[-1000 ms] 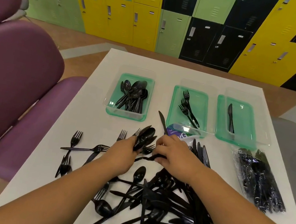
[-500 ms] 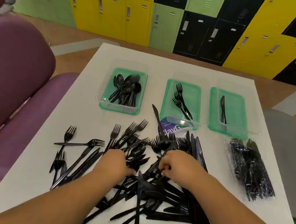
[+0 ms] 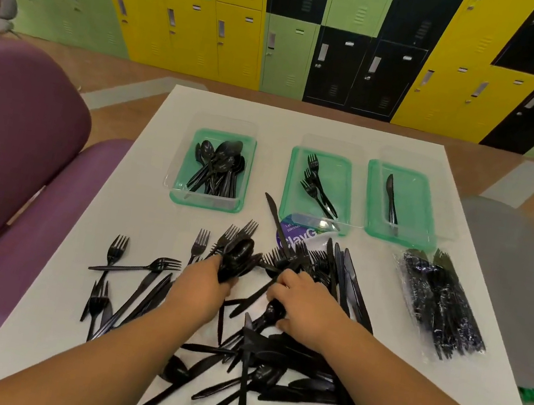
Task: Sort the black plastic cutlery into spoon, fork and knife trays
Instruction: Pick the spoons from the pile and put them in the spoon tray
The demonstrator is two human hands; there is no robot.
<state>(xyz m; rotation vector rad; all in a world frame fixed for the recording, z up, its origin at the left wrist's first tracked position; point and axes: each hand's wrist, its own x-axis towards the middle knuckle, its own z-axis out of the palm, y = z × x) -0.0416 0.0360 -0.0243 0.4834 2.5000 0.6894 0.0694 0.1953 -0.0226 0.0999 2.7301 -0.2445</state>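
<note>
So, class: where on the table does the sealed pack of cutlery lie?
The sealed pack lies on the table's right side, just in front of the knife tray.

**Cutlery count on the white table**

Three green trays point(image 3: 321, 222) stand in a row on the far side of the table. The left tray holds a heap of spoons point(image 3: 218, 169), too overlapped to count. The middle tray holds three forks point(image 3: 316, 187). The right tray holds one knife point(image 3: 391, 200). One sealed bag of cutlery point(image 3: 441, 304) lies at the right. The near loose pile point(image 3: 270, 359) is too tangled to count. Two hands are in view.
</note>
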